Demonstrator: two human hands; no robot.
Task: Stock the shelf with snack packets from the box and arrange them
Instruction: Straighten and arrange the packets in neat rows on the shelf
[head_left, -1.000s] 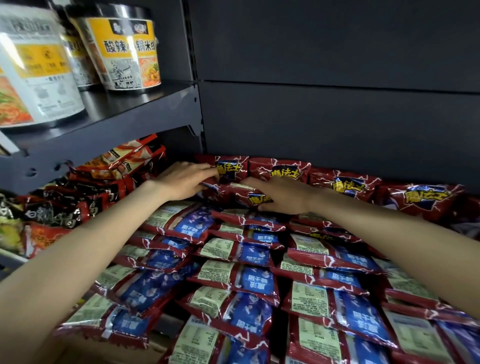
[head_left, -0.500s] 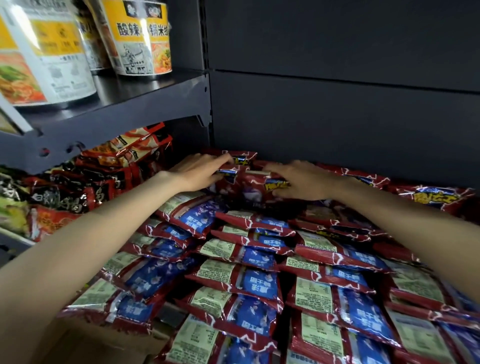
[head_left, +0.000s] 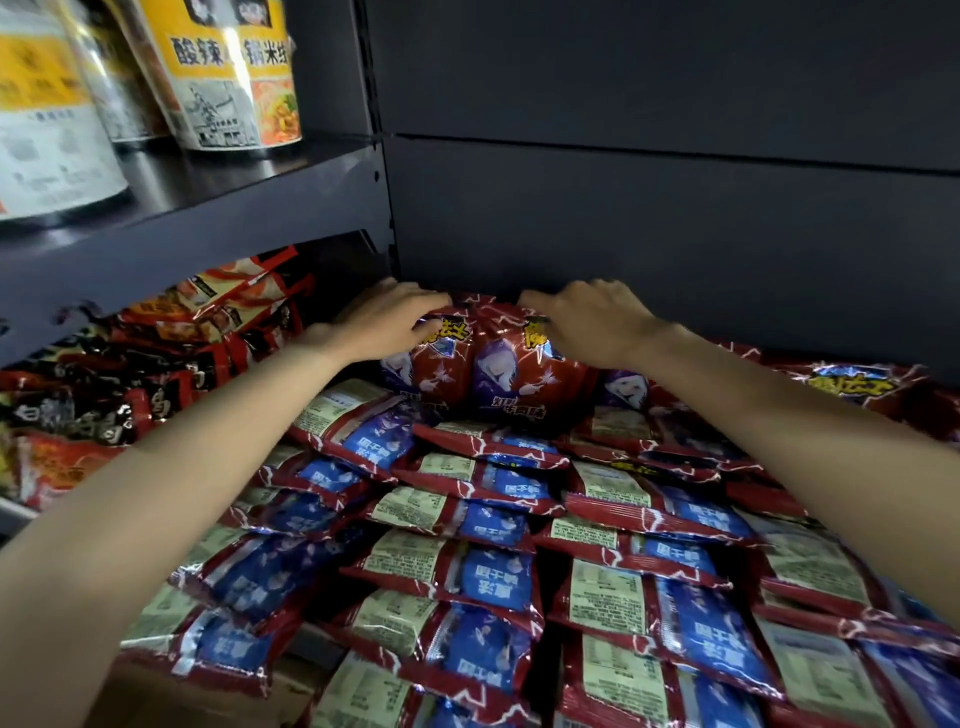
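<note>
At the far end of the shelf, against the dark back panel (head_left: 649, 223), my two hands work on a pair of red packets stood up on edge. The biggest thing in view is the spread of flat packets (head_left: 498, 571) that fills the shelf from the near edge to the back: red wrappers lying back side up, blue patch and pale label showing, overlapped in rows like roof tiles. To the left, past the shelf's upright, sits a heap of other snack bags (head_left: 156, 353) in red, black and orange. Above that heap an upper shelf (head_left: 218, 208) carries noodle tubs (head_left: 234, 78) with yellow bands. At the near left corner, brown box card (head_left: 171, 701) shows under the packets.

The two upright packets (head_left: 483, 364) stand side by side, touching, faces toward me, tops near the back panel. My left hand (head_left: 384, 322) lies over the top of the left one, fingers curled over its upper edge. My right hand (head_left: 597, 322) covers the top of the right one the same way, fingers bent over the top edge. More upright red packets (head_left: 852, 384) run along the back to the right.
</note>
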